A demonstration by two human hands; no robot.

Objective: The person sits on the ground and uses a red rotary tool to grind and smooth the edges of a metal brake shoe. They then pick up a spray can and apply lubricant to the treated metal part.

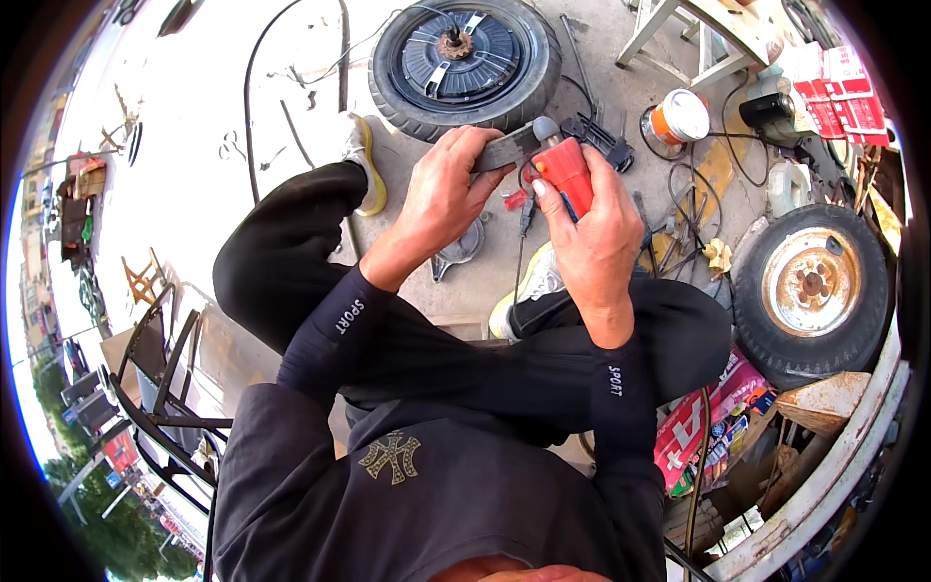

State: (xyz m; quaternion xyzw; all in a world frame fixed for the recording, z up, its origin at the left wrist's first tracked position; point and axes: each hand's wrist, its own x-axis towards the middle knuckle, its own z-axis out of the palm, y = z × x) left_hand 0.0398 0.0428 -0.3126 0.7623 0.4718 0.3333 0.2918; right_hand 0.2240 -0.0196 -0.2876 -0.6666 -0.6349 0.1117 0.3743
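My left hand (441, 194) is closed on a dark grey, flat oblong piece (505, 148), held level with my knees. My right hand (594, 238) grips a red handheld tool (561, 167) with a small rounded grey tip (545, 129), which is beside the piece's right end; I cannot tell whether they touch. Just beyond lies a black metal part (606, 144) on the concrete floor (659, 107). Below my hands are a dark cable connector (527, 215) and a silver round metal part (458, 242), partly hidden by my left hand.
A hub-motor wheel (464, 60) lies ahead. On the right are a white stool (713, 34), a paint can (687, 118), red boxes (839, 92), loose cables, a rusty-rimmed tyre (771, 339) and pink packaging (684, 446). Black folding chairs (165, 369) stand at left.
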